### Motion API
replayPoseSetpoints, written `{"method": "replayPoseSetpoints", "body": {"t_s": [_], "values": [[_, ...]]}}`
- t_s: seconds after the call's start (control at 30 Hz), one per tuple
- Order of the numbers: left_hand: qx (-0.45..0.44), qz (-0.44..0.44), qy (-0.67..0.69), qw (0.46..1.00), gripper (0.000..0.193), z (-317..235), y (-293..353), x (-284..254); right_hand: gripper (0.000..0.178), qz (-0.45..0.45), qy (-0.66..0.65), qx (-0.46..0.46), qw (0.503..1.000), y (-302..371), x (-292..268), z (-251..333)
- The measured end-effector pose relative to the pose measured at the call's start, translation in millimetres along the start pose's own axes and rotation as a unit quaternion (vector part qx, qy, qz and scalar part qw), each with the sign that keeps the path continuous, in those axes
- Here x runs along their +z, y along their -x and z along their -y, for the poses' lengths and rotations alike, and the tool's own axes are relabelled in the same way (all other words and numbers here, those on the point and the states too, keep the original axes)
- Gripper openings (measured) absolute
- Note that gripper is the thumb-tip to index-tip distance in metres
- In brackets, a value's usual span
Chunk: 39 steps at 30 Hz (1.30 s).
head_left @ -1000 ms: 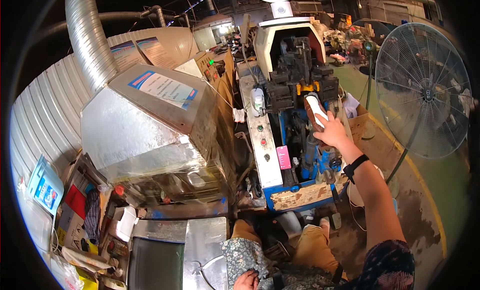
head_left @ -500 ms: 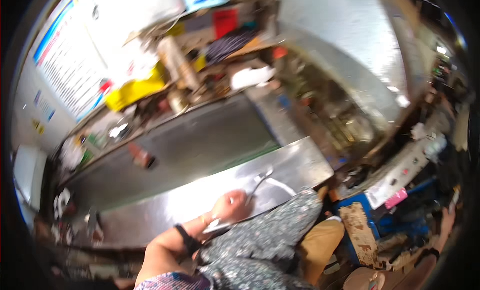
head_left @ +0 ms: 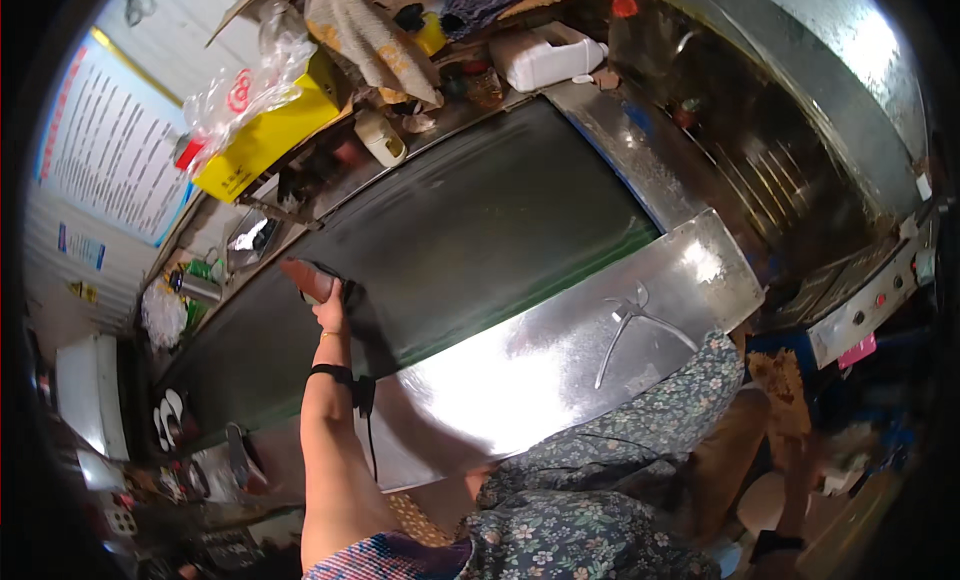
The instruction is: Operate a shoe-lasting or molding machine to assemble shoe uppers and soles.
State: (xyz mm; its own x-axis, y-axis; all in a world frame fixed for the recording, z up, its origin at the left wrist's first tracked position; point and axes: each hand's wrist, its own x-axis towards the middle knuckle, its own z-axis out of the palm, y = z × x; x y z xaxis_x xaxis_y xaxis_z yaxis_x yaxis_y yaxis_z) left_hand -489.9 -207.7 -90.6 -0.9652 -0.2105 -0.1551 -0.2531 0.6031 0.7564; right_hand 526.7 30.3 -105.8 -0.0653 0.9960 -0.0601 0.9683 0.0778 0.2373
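Note:
My left hand [head_left: 328, 308] reaches out over the dark conveyor belt [head_left: 480, 230], its fingers wrapped round a brown shoe [head_left: 306, 278]. A pair of metal pliers [head_left: 628, 306] lies with its handles spread on the shiny metal ledge [head_left: 560, 355] in front of the belt. Low on the right, my right hand [head_left: 795, 465] is dim and smeared, below a worn brown board [head_left: 780, 380]. Its fingers cannot be made out, nor whether it holds anything.
A yellow box [head_left: 265, 135] with a clear plastic bag, a cloth [head_left: 365, 35], a cream bottle [head_left: 380, 140] and a white jug [head_left: 545, 58] crowd the shelf behind the belt. A machine with a knobbed panel [head_left: 865, 305] stands right. Several shoes [head_left: 170, 415] are at left.
My left hand has moved from beside the pliers, leftward and away, onto the brown shoe. The pliers lie free on the ledge. My right hand has shifted inward, and the view has turned.

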Motion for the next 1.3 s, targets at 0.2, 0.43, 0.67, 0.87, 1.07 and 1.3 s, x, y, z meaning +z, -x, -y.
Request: {"method": "replayPoseSetpoints", "body": {"t_s": [0.2,0.43,0.67,0.87,1.07,1.3], "values": [[0.276,-0.082,0.015,0.957,0.108,-19,-65,5,0.027,0.045,-0.280,0.069,0.956,106,-16,62],[0.141,0.136,0.118,0.973,0.069,-2,46,-1,0.024,0.020,-0.305,0.073,0.949,96,5,34],[0.078,0.544,0.129,0.826,0.068,-87,233,-78,0.028,0.001,-0.548,-0.162,0.821,-15,-240,288],[0.537,0.652,0.093,0.528,0.055,-193,418,-78,0.077,-0.138,-0.442,-0.414,0.783,44,-343,367],[0.065,0.867,0.215,0.445,0.090,-73,534,40,0.050,-0.066,-0.685,-0.087,0.720,46,-214,308],[0.271,0.808,0.126,0.508,0.084,-54,581,40,0.038,0.103,-0.719,-0.116,0.677,7,-192,241]]}}
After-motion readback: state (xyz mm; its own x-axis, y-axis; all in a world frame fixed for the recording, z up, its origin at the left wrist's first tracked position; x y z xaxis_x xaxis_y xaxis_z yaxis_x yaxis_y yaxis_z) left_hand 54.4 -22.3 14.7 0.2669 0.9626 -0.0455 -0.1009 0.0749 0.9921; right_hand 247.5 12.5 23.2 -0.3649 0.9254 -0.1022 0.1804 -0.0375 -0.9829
